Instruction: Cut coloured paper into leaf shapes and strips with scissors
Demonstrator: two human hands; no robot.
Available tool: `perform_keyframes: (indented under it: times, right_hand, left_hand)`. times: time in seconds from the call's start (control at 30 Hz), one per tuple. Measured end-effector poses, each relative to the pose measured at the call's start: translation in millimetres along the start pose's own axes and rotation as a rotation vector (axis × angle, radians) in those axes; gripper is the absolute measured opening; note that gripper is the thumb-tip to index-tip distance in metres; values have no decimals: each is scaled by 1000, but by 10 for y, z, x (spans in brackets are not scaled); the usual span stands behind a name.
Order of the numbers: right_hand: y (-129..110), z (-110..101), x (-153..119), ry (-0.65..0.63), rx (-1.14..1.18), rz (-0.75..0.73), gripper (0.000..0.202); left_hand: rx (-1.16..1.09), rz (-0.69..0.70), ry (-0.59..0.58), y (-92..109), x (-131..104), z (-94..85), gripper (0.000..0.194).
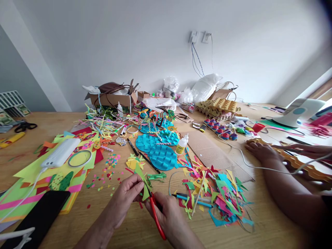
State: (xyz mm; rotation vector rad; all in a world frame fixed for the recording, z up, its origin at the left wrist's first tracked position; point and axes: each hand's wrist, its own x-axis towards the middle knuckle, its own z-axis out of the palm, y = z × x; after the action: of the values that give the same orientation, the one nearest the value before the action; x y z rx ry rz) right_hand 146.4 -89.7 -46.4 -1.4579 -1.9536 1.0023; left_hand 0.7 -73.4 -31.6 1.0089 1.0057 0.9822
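Observation:
My left hand (127,192) pinches a piece of light green paper (141,174) between thumb and fingers. Red-handled scissors (157,218) are in my right hand (167,211), and their blades meet the green paper just right of my left fingertips. Beyond my hands lie a yellow paper fish (135,162) and a fringed dark green paper strip (156,176). A blue woven paper shape (163,157) rests behind them, with a glue bottle (182,144) upright at its right side. To the right spreads a heap of colourful paper scraps (223,197).
On the left are stacked coloured paper sheets (26,173), a white power bank (61,152) and a black phone (41,218). A co-worker's arm (277,180) reaches over an egg carton (308,166) at right. A cardboard sheet (210,148) lies mid-table; boxes and bags line the wall.

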Motion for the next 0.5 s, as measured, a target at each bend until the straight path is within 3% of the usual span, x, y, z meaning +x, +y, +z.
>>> perform_keyframes:
  times: [0.33,0.5]
  right_hand:
    - [42,21,20,23,-41,-5,32]
    - [82,60,27,29,-54,1,28]
  left_hand:
    - [-9,-7,-15,-36,27,-23,18]
    - [-4,17,49,-22,15,-49,13]
